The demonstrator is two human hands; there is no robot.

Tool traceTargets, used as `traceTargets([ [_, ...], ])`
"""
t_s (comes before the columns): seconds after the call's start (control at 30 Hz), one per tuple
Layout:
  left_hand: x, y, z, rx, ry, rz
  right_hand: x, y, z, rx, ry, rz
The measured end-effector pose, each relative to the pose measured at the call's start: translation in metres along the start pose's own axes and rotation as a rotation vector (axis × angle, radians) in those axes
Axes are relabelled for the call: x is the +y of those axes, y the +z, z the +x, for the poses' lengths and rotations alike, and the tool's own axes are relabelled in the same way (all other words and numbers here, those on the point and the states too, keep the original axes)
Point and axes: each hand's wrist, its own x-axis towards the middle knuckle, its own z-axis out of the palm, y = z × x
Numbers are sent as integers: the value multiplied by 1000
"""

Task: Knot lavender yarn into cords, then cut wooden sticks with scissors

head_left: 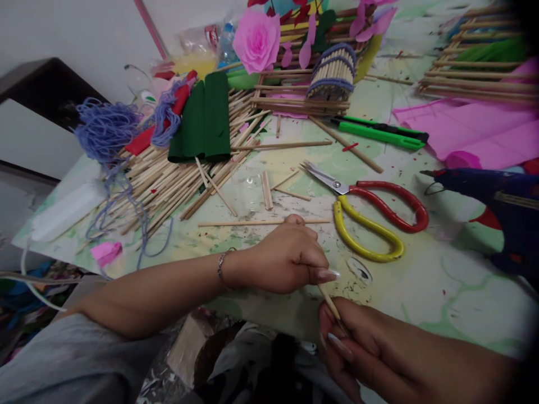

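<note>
Above the table's near edge, a thin wooden stick [329, 300] spans both of my hands. My left hand [286, 258] is closed on its upper end, thumb pressed against the curled fingers. Closer to me, my right hand [357, 342] pinches the lower end; a darker sliver shows along the stick there, too small to name. Another wooden stick [236, 223] lies flat just beyond my left hand and passes behind it. To the right rest scissors [337, 185] with one red and one yellow handle, their blades slightly parted.
A pile of sticks [168, 179] covers the left side, beneath dark green paper [206, 118] and purple yarn [105, 129]. Rightward are a green utility knife [381, 133], a blue glue gun [501, 196] and pink paper [475, 129]. A pink paper flower [256, 39] stands behind.
</note>
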Motion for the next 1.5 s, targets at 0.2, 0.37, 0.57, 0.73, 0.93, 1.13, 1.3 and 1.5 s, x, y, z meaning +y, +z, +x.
traceTargets([
  [0.2,-1,1,-1,34,-13,25,-5,-1,2,44,3,62],
  [0.37,-1,2,-5,93,-34,143,8,0,6,35,-21,358],
  [0.57,12,-3,-13,52,-139,267,7,-7,-3,268,87,102],
  [0.73,35,1,-39,18,-245,413,-9,-8,-14,466,85,-290],
  [0.93,46,23,-76,251,-432,362,-22,-21,-27,860,115,-690],
  [1.13,33,50,-76,572,-492,217,-65,-81,-3,1209,274,-946],
  [1.3,27,60,-75,644,-437,233,-78,-144,36,1197,593,-1172],
  [1.5,26,62,-80,693,-381,238,-56,-162,44,1218,726,-1202],
])
